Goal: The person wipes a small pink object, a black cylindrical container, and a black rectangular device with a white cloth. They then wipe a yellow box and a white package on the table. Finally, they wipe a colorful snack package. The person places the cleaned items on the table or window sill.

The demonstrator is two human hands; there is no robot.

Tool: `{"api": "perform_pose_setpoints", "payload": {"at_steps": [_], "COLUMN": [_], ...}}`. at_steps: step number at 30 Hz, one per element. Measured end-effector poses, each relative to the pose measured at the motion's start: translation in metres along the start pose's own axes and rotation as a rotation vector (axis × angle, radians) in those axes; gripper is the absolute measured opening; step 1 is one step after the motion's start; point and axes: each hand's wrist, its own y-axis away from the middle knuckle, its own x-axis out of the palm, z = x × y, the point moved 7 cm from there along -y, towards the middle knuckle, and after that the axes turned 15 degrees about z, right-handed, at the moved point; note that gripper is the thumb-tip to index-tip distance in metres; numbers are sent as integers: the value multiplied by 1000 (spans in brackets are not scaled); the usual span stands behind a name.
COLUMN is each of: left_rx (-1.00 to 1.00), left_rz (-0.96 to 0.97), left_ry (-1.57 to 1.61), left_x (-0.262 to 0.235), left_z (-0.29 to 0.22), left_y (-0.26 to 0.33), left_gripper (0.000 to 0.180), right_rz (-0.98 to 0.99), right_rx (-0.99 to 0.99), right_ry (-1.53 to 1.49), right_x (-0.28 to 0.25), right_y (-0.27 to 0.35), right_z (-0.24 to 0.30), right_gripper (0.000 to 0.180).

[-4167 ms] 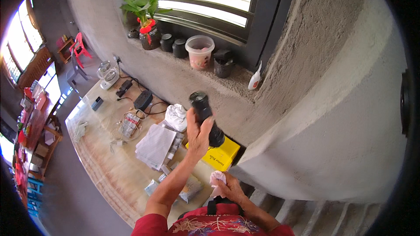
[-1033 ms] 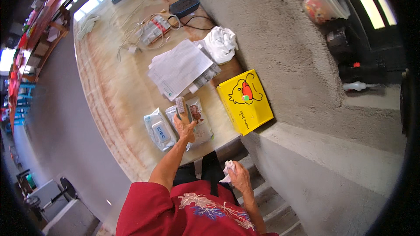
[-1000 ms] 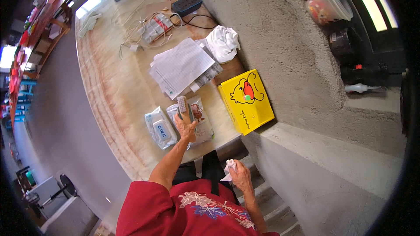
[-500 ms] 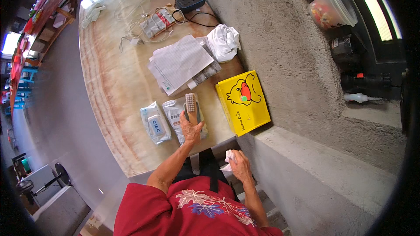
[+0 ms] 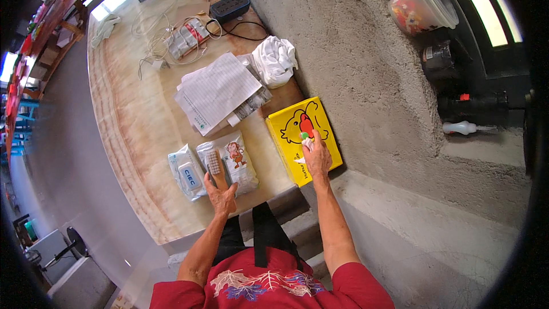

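The left hand [image 5: 222, 197] grips a wooden-handled brush [image 5: 215, 166] over the wipe packets [image 5: 227, 163] on the bench [image 5: 131, 126] — the right hand [image 5: 316, 158] presses a white cloth [image 5: 307, 143] onto the yellow box [image 5: 303, 137] just beside

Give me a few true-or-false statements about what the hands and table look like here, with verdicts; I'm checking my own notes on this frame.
1. The left hand holds a brush over the wet-wipe packs. True.
2. The right hand rests in the person's lap. False: it presses a small white cloth on the yellow box.
3. The yellow box lies at the table's edge nearest the concrete wall. True.
4. The stack of papers lies on top of the yellow box. False: it lies apart from it, farther up the table.
5. A crumpled white cloth lies beside the papers. True.
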Motion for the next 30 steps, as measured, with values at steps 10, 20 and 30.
{"api": "perform_pose_setpoints", "payload": {"at_steps": [10,20,30], "left_rx": [-37,-74,-42], "left_rz": [-35,-61,-69], "left_ry": [103,61,60], "left_x": [-16,0,10], "left_z": [10,21,30], "left_y": [17,1,-21], "left_gripper": [93,88,87], "right_rz": [-26,-96,-23], "right_rx": [-61,-130,-488], "right_ry": [31,11,-83], "right_x": [27,29,84], "right_y": [-32,-31,40], "right_z": [-3,-1,77], "right_gripper": [29,31,41]}}
